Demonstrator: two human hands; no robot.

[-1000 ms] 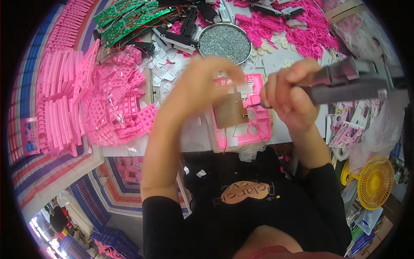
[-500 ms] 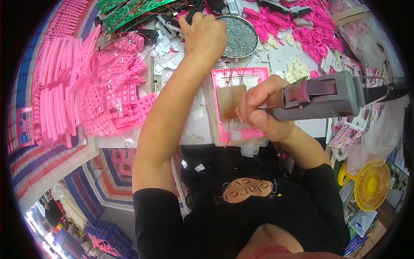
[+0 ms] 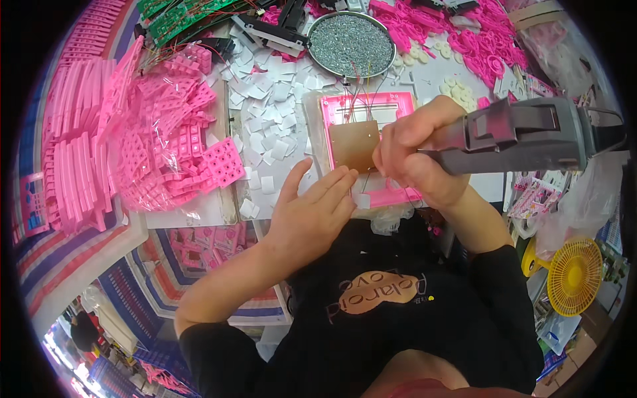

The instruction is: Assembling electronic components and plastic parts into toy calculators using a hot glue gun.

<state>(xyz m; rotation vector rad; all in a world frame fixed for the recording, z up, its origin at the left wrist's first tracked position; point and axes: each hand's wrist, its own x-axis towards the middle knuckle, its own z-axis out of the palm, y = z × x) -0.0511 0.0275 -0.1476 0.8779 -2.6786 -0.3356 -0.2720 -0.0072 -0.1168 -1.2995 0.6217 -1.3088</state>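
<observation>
My right hand (image 3: 424,156) is wrapped round a grey electric screwdriver (image 3: 517,142), its body lying to the right. The hand is over the right side of a brown circuit board (image 3: 353,146), which rests in a pink plastic frame (image 3: 393,197) with thin wires running from its top. Fingers stretched and thumb apart, my left hand (image 3: 315,209) is at the frame's lower left edge. Its fingertips are close to the board's lower edge; whether they touch it I cannot tell. A small white square (image 3: 361,200) lies on the frame beside the fingertips.
Behind the frame stands a round tray (image 3: 396,58) of small screws. White paper squares (image 3: 269,109) scatter to its left. Bagged pink parts (image 3: 166,126), green circuit boards (image 3: 199,23), pink straps (image 3: 474,46) and cream-coloured discs (image 3: 456,89) surround the work. A yellow fan (image 3: 574,275) is at right.
My left hand has come back from beside the screw tray to the frame's lower left edge, fingers now straight. My right hand and screwdriver have shifted only slightly.
</observation>
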